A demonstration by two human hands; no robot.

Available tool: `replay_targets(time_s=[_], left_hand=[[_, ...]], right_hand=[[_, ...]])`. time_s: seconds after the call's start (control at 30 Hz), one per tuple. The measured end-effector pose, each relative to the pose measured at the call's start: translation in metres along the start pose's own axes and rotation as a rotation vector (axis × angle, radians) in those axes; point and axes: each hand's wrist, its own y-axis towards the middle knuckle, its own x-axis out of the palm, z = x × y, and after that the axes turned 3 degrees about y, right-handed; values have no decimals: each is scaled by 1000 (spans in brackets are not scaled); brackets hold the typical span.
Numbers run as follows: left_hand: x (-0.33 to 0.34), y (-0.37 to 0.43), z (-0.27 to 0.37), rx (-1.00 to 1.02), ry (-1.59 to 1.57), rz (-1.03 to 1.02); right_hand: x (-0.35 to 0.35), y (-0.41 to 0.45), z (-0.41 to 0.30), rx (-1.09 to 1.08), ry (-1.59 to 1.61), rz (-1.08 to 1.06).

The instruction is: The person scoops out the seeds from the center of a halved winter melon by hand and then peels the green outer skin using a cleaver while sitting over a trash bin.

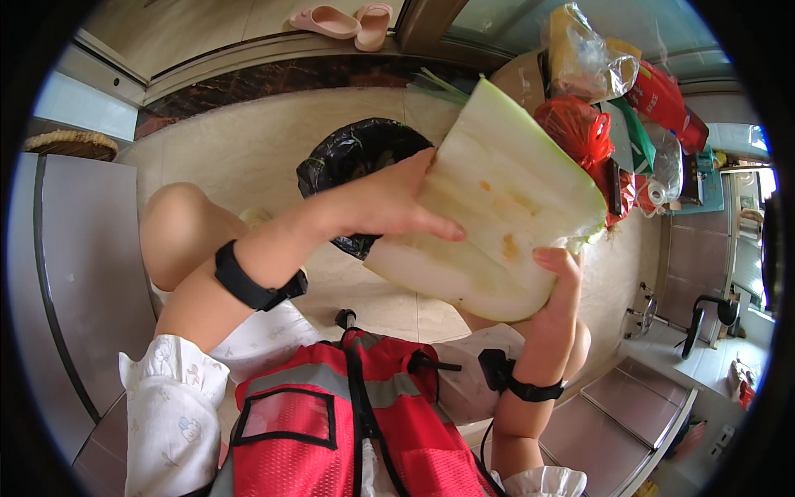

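Observation:
A large cut piece of winter melon (pixel 497 205) is held up before me, its pale hollowed inside facing me and a thin green rind along its edges. A few orange-yellow spots mark the flesh. My left hand (pixel 400 196) grips the left edge, thumb lying over the inner face and the other fingers mostly hidden. At the lower right corner my right hand (pixel 559 279) supports the piece, its thumb on the flesh and its fingers behind. Partly under the melon and my left forearm stands a bin lined with a black plastic bag (pixel 348 149).
Red plastic bags (pixel 574 130), a clear plastic package (pixel 584 62) and a cardboard box (pixel 522 81) crowd the upper right. Pink slippers (pixel 329 22) lie beyond the door track. Cabinets (pixel 621 410) line the right, and a grey panel (pixel 90 261) stands at left.

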Motion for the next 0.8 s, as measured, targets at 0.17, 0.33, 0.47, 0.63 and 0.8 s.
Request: replay_targets(time_s=[0.17,0.33,0.47,0.63,0.8], left_hand=[[28,20,-31,33,212,444],[26,21,-16,-245,290,445],[18,22,-16,-276,264,422],[10,21,-31,-221,284,420],[4,18,-30,-264,269,297]], right_hand=[[29,-1,2,-102,-115,-50],[48,1,2,-192,-276,-101],[50,6,5,-184,-296,-108],[51,7,7,-187,-280,-103],[50,7,3,-175,-261,-121]])
